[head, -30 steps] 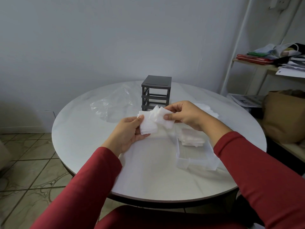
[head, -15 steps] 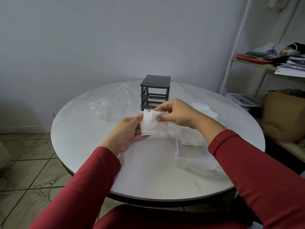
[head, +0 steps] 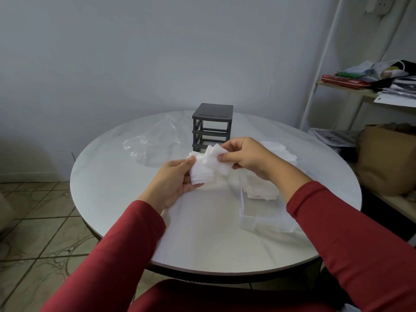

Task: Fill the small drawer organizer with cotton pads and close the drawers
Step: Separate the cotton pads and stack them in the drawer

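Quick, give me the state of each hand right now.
Left hand: closed on a stack of cotton pads.
Right hand: closed, pinching a fanned bunch of cotton pads from the same stack.

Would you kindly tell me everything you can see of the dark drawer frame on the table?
The drawer frame is a small dark grey cube, plastic by its look, standing upright on the far part of the round white table. It has a flat top and three open tiers with no drawers in them. A crumpled clear bag lies to its left. Neither hand touches it.
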